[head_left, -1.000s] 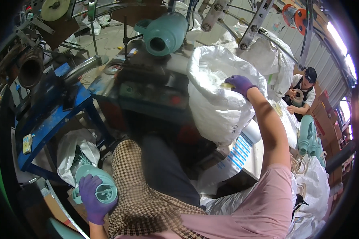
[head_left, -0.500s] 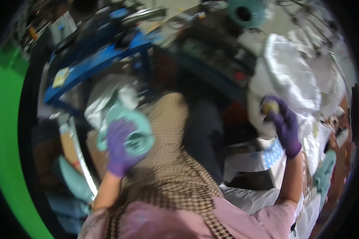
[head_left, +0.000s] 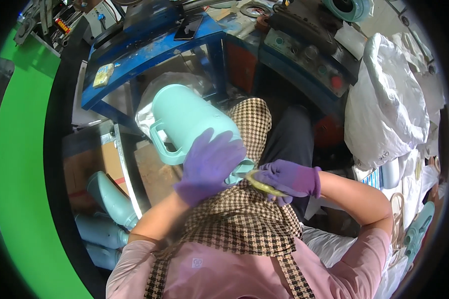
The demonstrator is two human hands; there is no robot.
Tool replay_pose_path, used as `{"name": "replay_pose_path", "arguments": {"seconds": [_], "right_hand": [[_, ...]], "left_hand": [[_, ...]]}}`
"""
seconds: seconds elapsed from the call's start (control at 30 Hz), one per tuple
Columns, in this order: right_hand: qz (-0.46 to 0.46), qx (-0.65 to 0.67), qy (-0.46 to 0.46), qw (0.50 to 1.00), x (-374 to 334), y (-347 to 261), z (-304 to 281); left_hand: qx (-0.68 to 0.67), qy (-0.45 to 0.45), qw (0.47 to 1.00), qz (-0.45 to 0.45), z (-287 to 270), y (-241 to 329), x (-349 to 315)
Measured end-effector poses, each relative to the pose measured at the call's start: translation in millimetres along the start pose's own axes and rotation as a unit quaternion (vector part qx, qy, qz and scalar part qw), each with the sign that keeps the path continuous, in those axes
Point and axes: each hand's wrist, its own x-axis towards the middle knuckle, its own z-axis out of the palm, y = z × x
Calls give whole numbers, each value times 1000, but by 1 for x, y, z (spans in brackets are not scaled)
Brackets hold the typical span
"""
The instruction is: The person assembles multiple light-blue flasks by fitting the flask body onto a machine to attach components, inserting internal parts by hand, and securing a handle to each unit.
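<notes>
A pale teal plastic jug (head_left: 192,114) lies tilted across my lap, its handle loop (head_left: 165,149) on the left and its narrow spouted neck (head_left: 238,172) toward my body. My left hand (head_left: 209,164), in a purple glove, presses over the jug just above the neck and steadies it. In my right hand (head_left: 289,179), also gloved in purple, is what looks like a short knife (head_left: 264,184) with a thick yellow-green handle. Its greyish tip meets the rim of the neck; the exact contact is too small to make out.
A blue bench (head_left: 149,62) bearing a phone (head_left: 188,27) stands ahead on the left. Farther right is a dark machine with a control panel (head_left: 304,55). A white sack (head_left: 384,104) stands at the right. More teal jugs (head_left: 112,199) lie at the lower left, beside a green surface (head_left: 20,149).
My right hand has come in from the far right, bringing the knife to the jug's neck. The jug has swung so its neck points toward me, and my left hand has shifted right with it.
</notes>
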Motion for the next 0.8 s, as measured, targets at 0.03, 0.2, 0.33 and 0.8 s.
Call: {"name": "replay_pose_path", "arguments": {"seconds": [0.03, 0.2, 0.33, 0.8], "right_hand": [[-14, 20, -23, 999, 9, 3, 9], [-123, 149, -218, 957, 46, 29, 18], [-295, -295, 168, 893, -29, -1, 63], [-149, -497, 799, 302, -383, -59, -202]], "left_hand": [[1, -3, 1000, -1, 2, 1, -3], [-24, 7, 998, -64, 4, -9, 3], [-54, 85, 974, -202, 34, -93, -32], [1, 146, 975, -170, -21, -102, -34]]}}
